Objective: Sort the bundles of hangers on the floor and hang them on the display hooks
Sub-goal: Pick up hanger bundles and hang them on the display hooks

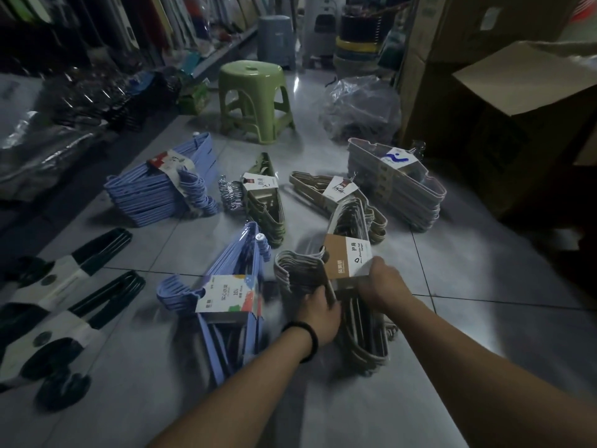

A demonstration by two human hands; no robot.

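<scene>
As both hands are set on one bundle, the coming move is judged to turn on how that bundle lies.

Position: the beige plastic hanger bundle with brown card sleeve is found at lower centre of the frame, over the pale tiled floor, directly ahead of the forearms. Its long axis is seen to run from lower centre upward and slightly right, away from the person. Its hook ends are turned toward frame left.

Hands: the left hand is curled round the hanger necks just below the hooks. The right hand is gripped on the lower edge of the card sleeve. The two are set close together but not touching, both clamped on the same bundle, and neither is clearly nearer. A lift is judged possible without regrasping. Whether the bundle is clear of the floor cannot be told.

Neighbour: a blue plastic hanger bundle with white printed label is noted just beside the left hand, toward frame left, and is blurred. Display hooks cannot be made out.

Containers: a crumpled clear plastic bag is recorded at upper centre-right; its contents are dark and not identifiable. An open brown cardboard box is recorded at upper right; its interior is hidden.
</scene>
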